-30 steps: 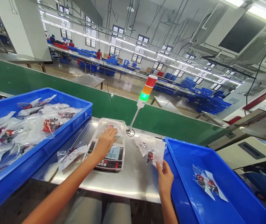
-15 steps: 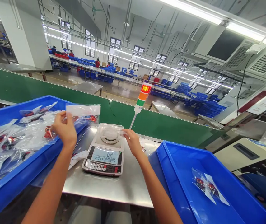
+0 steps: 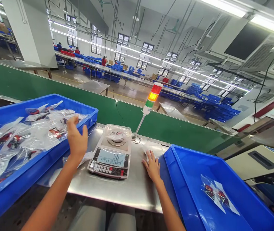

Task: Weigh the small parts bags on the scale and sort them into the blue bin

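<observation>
Left hand (image 3: 77,139): open, fingers spread, gripping nothing, over the near rim of the left tray (image 3: 80,107), which is full of bagged parts. Right hand (image 3: 152,166): fingers spread, pressing nothing visibly, tips touching a flat bag (image 3: 152,149) on the steel table (image 3: 129,192), just beside the right tray (image 3: 175,166). Another bag (image 3: 116,135) lies on the scale (image 3: 109,163).
</observation>
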### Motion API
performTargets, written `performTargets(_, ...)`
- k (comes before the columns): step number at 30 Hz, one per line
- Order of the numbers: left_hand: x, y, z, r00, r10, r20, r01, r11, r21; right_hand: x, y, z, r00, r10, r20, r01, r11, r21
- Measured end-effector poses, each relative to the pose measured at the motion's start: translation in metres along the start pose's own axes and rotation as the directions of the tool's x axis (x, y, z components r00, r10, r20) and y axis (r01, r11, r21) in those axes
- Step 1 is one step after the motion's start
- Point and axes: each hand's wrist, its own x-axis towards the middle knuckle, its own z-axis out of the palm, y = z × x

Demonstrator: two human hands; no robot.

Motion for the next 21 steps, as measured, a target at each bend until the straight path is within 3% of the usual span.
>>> performTargets(4,-0.026,0.024,0.027,0.964,0.071,0.256,-0.046,0.994,-0.103,-0.03,0.012,-0.001,0.992,-0.052,-0.115,0.054,0.998,0.012)
performTargets(8,-0.044,0.04,0.04,0.895,0.155,0.418,-0.077,0.977,-0.197,-0.045,0.008,-0.013,0.983,0.036,-0.18,-0.026,0.998,0.058)
performTargets(14,-0.056,0.043,0.052,0.839,0.211,0.502,-0.097,0.965,-0.243,-0.06,0.01,-0.026,0.941,0.248,-0.228,-0.179,0.941,0.286)
performTargets(17,-0.056,0.041,0.055,0.817,0.241,0.524,-0.122,0.96,-0.251,-0.069,0.011,-0.03,0.886,0.395,-0.244,-0.248,0.847,0.47)
performTargets(21,-0.058,0.038,0.066,0.746,0.294,0.597,-0.175,0.952,-0.25,-0.077,0.003,-0.041,0.836,0.496,-0.235,-0.275,0.75,0.601)
